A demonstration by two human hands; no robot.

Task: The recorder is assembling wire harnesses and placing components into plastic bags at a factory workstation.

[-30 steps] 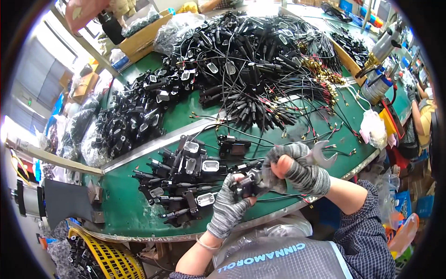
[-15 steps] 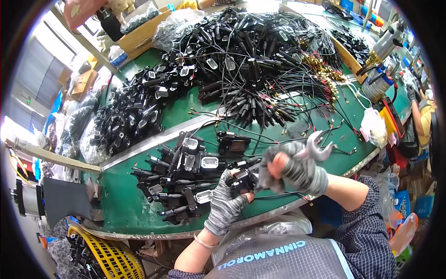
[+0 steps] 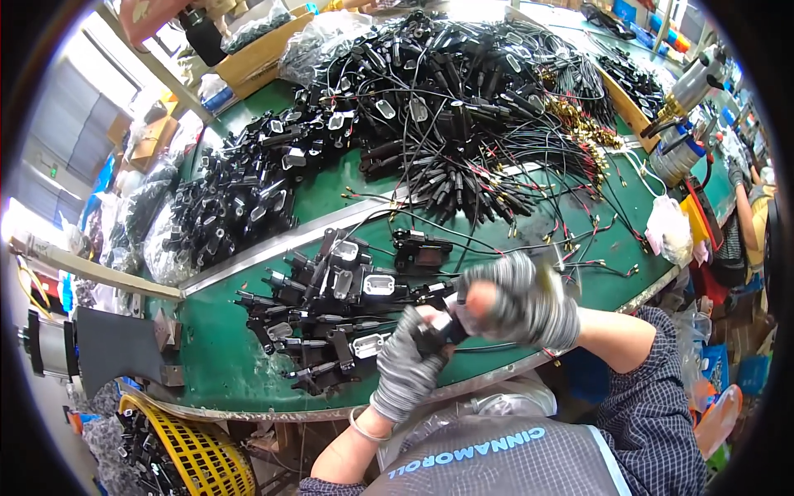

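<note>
1. I find the left hand, in a grey knit glove, closed around a small black connector part held just above the near edge of the green bench.
2. The right hand, gloved likewise, is curled shut immediately to the right of that part and appears to be touching it. It is motion-blurred, so I cannot tell whether it grips the part itself or a tool.
3. The part sits between the two hands, at the person's midline; the left hand carries it from below-left, the right meets it from above-right. Its long axis seems to run from lower left to upper right.
4. A thin black lead trails from the part toward the right, under the right wrist.
5. A cluster of similar black parts lies on the bench just left of the hands, nearer the left hand.
</note>
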